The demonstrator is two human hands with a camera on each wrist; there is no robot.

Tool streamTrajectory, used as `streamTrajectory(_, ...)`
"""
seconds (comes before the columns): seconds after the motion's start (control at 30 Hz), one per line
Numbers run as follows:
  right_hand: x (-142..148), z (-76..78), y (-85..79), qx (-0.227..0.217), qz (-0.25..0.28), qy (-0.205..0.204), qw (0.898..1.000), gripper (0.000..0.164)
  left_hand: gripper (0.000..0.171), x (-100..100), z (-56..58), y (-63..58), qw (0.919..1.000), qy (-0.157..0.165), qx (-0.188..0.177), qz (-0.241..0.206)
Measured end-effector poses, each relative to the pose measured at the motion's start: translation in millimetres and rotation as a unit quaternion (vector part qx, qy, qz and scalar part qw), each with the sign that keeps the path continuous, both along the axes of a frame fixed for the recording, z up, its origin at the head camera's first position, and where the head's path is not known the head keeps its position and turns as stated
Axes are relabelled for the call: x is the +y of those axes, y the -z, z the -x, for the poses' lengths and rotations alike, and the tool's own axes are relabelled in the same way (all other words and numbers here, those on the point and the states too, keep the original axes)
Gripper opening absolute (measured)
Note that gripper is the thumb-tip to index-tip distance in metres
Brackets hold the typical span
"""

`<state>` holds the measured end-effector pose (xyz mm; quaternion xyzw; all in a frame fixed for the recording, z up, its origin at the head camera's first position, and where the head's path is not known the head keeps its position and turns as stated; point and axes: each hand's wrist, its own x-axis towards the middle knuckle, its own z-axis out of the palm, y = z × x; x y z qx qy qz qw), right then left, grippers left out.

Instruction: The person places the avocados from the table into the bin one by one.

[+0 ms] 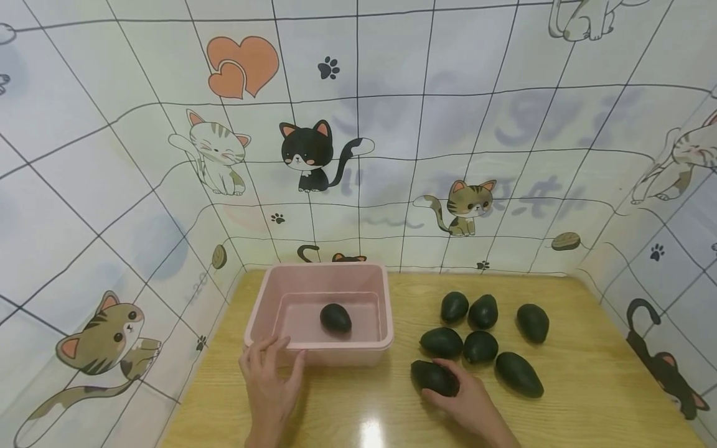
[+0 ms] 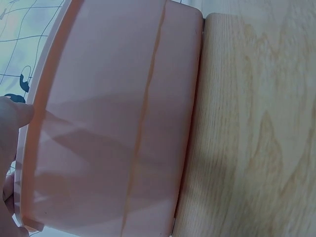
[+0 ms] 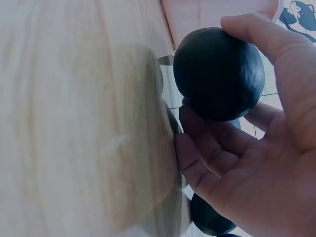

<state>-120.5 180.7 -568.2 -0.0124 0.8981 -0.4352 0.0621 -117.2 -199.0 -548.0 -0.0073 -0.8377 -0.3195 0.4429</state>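
1. My head view: bright, fairly even light; white glare spot bottom centre on the yellow wood-grain tabletop (image 1: 342, 404).
2. My left wrist view: dimmer, cooler tint; soft-edged shadows across the side of the pink rectangular plastic box (image 2: 98, 123).
3. My right wrist view: hazy, wood grain blurred; pale sheen on the dark green, rounded avocado (image 3: 217, 74).

Cat-print wall (image 1: 392, 124), orange hearts (image 1: 259, 59), wooden table (image 1: 588, 379)
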Motion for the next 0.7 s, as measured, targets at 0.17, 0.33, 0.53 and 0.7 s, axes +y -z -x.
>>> streamTrajectory(0.17, -0.7, -0.3, -3.9, -0.003, 0.003, 0.002, 1.0, 0.069, 0.04, 0.1, -1.0, 1.1, 1.0, 0.0, 0.0, -0.002)
streamTrajectory(0.33, -1.2, 1.5, -7.2, 0.001, 0.006, 0.006, 1.0, 0.067, 0.04, 0.4, -1.0, 1.7, 1.0, 0.0, 0.0, 0.0)
streamTrajectory(0.53, -2.4, 2.9, -10.2, 0.003, 0.021, 0.015, 1.0, 0.069, 0.041, -0.1, 0.1, 1.4, 1.0, 0.003, 0.006, 0.001)
streamTrajectory(0.7, -3.5, 6.0, -10.5, 0.006, 0.035, 0.031, 0.999, 0.071, 0.041, -0.8, 0.8, 0.6, 1.0, 0.006, 0.006, 0.001)
